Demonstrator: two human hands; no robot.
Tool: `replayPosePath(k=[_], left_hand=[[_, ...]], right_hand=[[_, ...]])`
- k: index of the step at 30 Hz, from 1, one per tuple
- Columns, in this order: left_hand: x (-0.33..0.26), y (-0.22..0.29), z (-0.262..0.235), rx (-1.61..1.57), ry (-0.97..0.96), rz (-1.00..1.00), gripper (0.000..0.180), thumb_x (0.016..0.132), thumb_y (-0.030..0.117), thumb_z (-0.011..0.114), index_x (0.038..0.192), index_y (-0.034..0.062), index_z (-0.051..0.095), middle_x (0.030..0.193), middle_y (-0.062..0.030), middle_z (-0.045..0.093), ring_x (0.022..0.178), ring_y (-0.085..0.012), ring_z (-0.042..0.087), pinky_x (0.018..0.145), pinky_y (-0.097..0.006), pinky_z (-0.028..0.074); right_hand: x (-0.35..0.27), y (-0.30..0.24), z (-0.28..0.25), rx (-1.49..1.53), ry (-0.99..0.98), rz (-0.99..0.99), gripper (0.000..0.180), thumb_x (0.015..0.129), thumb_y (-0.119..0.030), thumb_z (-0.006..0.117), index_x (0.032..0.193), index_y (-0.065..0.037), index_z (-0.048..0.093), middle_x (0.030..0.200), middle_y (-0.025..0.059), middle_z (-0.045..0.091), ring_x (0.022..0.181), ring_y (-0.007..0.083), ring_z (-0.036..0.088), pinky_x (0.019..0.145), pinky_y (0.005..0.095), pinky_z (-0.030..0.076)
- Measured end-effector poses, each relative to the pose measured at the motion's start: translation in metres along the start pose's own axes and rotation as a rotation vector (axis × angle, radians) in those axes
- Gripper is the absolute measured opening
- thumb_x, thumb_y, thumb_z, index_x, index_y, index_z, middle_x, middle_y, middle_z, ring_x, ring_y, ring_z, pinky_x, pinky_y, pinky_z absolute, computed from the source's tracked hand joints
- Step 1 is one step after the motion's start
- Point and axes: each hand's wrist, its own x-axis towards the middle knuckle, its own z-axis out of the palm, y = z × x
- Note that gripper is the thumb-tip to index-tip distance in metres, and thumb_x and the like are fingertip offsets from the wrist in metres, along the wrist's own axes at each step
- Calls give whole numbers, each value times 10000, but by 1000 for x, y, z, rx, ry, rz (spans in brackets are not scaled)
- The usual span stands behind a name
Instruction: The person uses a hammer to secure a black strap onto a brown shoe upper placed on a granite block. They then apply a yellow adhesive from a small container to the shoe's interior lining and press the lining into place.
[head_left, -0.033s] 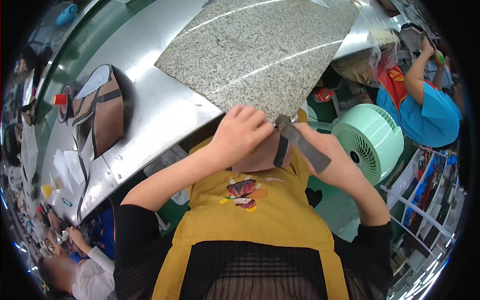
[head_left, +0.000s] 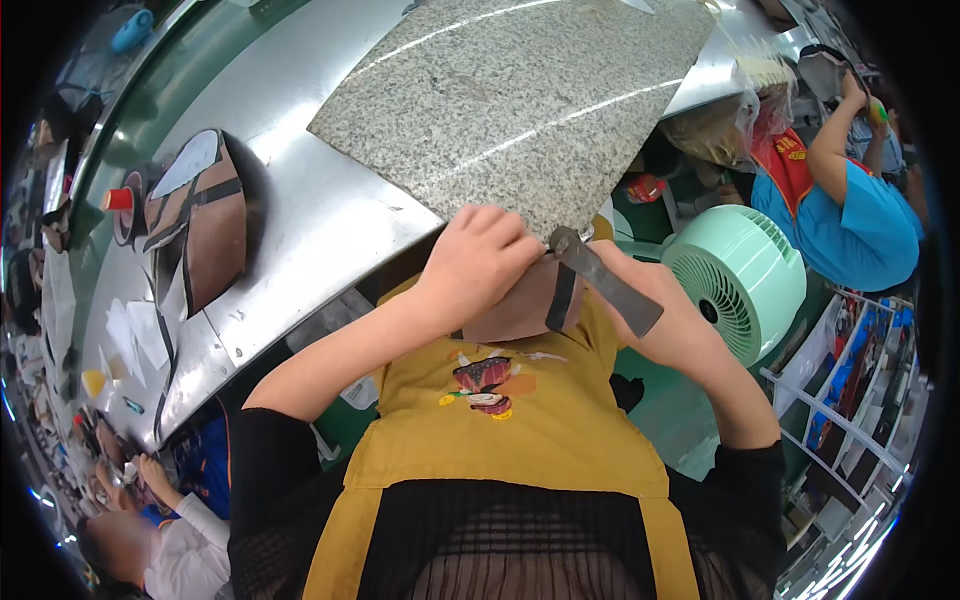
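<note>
Right at the near corner of the stone slab, a brown piece with a black strip sat in front of the person's mustard apron. The left hand had its fingers curled closed on the piece's top edge, I'd guess to keep it from slipping. The right hand was gripping a dark tool, kinda hammer-looking, angled with its rounded end up by that same edge. Most of those right fingers were hidden, so I couldn't tell if any pinched the piece too. Both hands were close together, probably because that gave better control over one small spot, and the slab corner looked like handy backing.

The slab itself lay on a shiny metal worktop, likely there for a hard, heavy surface. Over on the left of it stood another brown item with dark bands, well out of the way of the elbows, next to something with a red cap and some white scraps. Off to the right was a mint green fan, then a co-worker in blue beyond it.
</note>
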Motion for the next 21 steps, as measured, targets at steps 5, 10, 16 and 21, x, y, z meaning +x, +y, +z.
replayPosePath(k=[5,10,16,21], left_hand=[[-7,-6,2,-148,79,-26,134,737,91,659,870,106,646,854,-12,563,830,-213,534,732,-338,437],[-8,-2,-1,35,87,115,209,683,90,632,892,102,635,857,-11,547,823,-199,526,714,-324,441],[-10,-2,-1,87,83,166,240,685,105,605,924,100,612,872,-14,533,827,-191,519,717,-319,436],[-11,2,-4,131,94,139,213,698,110,630,911,109,621,863,-7,543,864,-197,519,784,-343,416]], right_hand=[[-2,1,4,121,74,-3,264,898,-57,506,1161,-51,479,793,206,557,777,444,536,664,396,451],[-5,-5,-2,216,125,-74,240,908,-66,501,1145,-31,481,757,158,526,689,347,472,675,349,444],[2,-4,-2,166,22,-71,264,900,-17,481,1164,2,479,840,146,546,717,291,497,705,323,452],[1,-23,-8,258,77,-91,277,898,-23,489,1174,2,485,870,157,565,745,309,543,713,312,457]])
